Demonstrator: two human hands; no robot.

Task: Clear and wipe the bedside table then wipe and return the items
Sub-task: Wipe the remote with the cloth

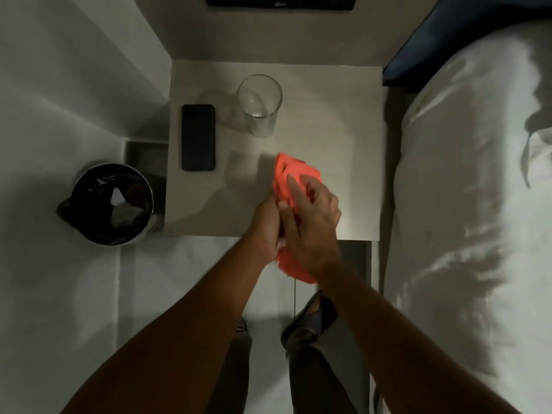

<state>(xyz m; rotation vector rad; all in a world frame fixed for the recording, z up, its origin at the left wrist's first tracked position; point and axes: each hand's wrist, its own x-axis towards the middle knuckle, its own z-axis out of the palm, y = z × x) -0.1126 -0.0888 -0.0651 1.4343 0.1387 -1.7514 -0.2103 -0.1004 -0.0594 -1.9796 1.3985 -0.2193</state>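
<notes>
Your two hands meet over the near edge of the bedside table [328, 109], both closed around a crumpled orange cloth [294, 174]. Your left hand [268, 222] clasps it from below and the side, while your right hand [313, 216] lies over the top, fingers curled into the folds; one end of the cloth pokes out beyond your fingertips and the other bunches out under your right wrist.

The phone [198, 137] and the empty drinking glass [260, 104] stand on the table top. Whether they are waiting to be cleared or are already wiped and back cannot be told from this view. By the look of your grip, you are gathering or refolding the cloth in hand rather than pressing it to the surface.

The glass stands upright beyond your fingertips and a little to their left; the phone lies flat, screen dark, well to the left of your left hand and near the table's left edge. A lined waste bin [112, 203] sits on the floor further left of your left forearm, and the bed [463, 204] runs along the outside of your right arm.

If clearing is next, one hand must let go of the cloth and reach forward; the glass calls for a steady upright lift, the phone for a pinch at its edges.
</notes>
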